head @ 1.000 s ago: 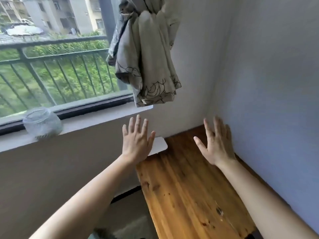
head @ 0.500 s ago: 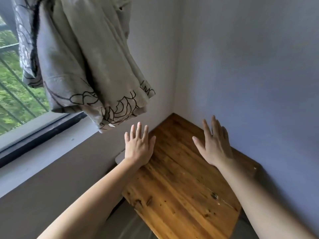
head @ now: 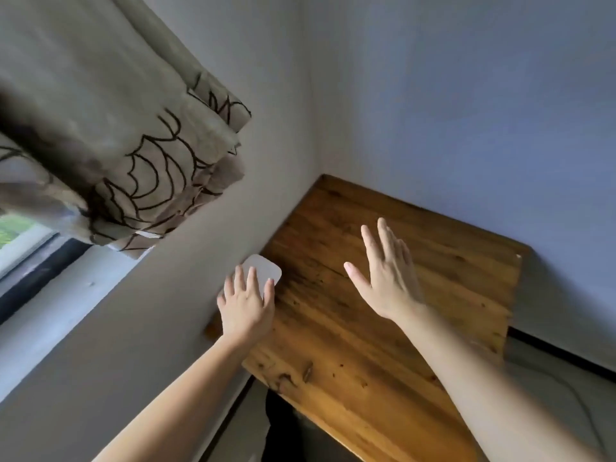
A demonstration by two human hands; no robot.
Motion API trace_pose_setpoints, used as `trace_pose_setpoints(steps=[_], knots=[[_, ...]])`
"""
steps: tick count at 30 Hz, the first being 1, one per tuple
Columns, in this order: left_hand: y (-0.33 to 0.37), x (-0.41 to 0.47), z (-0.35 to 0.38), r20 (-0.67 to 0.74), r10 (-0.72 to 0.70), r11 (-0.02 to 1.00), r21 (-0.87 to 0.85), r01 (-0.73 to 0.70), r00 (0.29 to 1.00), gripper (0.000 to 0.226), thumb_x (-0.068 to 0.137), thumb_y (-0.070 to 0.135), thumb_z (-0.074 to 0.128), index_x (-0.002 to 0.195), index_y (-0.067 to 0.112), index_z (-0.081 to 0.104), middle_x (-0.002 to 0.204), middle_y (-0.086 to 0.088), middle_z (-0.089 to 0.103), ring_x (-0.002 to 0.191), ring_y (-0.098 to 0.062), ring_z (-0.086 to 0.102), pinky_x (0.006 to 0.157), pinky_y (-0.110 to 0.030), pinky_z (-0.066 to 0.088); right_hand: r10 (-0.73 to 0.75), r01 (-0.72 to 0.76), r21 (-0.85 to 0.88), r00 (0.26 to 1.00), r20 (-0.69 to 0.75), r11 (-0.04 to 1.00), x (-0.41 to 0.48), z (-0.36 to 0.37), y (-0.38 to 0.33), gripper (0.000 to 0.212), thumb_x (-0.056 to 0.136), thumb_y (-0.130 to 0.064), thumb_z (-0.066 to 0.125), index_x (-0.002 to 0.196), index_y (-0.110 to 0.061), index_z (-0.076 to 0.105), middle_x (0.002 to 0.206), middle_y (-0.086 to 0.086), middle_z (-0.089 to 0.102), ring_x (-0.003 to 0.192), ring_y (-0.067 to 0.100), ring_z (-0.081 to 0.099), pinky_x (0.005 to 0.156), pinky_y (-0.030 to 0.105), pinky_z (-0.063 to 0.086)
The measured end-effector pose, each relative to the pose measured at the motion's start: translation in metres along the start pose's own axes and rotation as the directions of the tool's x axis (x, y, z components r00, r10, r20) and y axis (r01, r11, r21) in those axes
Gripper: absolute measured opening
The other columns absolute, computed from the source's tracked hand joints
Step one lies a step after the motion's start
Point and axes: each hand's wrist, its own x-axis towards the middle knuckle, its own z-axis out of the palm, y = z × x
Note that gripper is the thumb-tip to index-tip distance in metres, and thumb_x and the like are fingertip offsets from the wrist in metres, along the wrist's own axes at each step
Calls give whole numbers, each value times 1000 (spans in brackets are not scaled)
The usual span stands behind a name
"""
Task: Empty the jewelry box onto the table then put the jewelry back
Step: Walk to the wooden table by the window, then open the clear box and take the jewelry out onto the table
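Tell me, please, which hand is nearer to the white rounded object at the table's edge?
The left hand: its fingertips overlap the white object. The right hand hovers open over the table, well off to its side.

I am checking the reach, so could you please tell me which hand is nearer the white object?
The left hand: its fingertips overlap the white object at the table's wall-side edge, while the right hand hovers open farther right.

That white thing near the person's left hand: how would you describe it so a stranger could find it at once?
Start at the wooden table pushed into the corner of the room. Follow its edge along the wall below the window to the white rounded-corner object, just past the fingertips of the left hand. It is the only pale, smooth thing against the dark grained wood; what it is cannot be told.
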Motion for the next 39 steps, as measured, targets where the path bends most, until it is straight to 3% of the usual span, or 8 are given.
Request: trace_pose_setpoints(steps=[7,15,23,26,29,33,36,39], knots=[[-42,72,94,-92,96,992,-78,-103,991,62,101,53,20,156,22,22,167,-7,11,153,-28,6,123,-51,7,159,-155,203,987,-8,967,27,148,-8,75,100,-60,34,159,-17,15,167,18,8,150,35,24,117,40,16],[-108,96,167,-338,127,978,-113,-174,933,62,99,53,23,152,21,29,165,-7,20,151,-28,15,122,-52,15,24,-21,330,1000,-7,944,51,271,-59,68,104,-52,28,159,-16,11,166,12,19,152,25,19,124,45,15],[-131,92,185,-489,25,922,-326,-209,872,60,97,46,39,149,15,35,163,-12,24,151,-30,16,120,-50,13,-103,82,405,994,31,910,65,292,-99,62,106,-48,26,158,-15,20,149,5,51,142,18,39,124,47,4],[-133,80,189,-442,21,852,-461,-247,897,61,96,40,42,148,9,36,162,-17,23,150,-33,14,121,-47,12,-24,2,451,999,42,893,55,289,-105,59,105,-46,31,157,-18,26,150,3,51,142,18,38,122,47,3],[-128,65,183,-424,71,808,-507,-301,903,60,94,36,45,145,6,39,159,-19,29,149,-35,17,119,-42,14,119,-121,556,992,39,822,23,279,-107,61,103,-47,39,156,-21,26,158,0,40,145,20,34,121,44,19],[-114,33,175,-470,260,728,-479,-491,844,53,97,28,57,143,7,43,159,-17,29,150,-32,15,117,-34,12,322,-238,659,947,-7,714,-42,260,-91,60,100,-51,47,152,-29,29,157,-6,40,142,19,40,113,38,36],[-100,9,181,-455,412,618,-496,-609,789,51,95,30,61,139,10,47,159,-15,31,151,-28,15,117,-37,18,440,-305,618,895,-74,724,-99,250,-69,63,96,-60,47,150,-34,28,157,-8,38,140,17,41,104,32,37],[-88,-15,198,-374,525,523,-567,-637,764,51,93,40,59,137,15,51,157,-12,36,151,-23,17,116,-37,23,513,-367,560,850,-122,742,-150,247,-49,69,94,-65,45,153,-36,24,160,-9,32,143,16,36,109,38,38]])
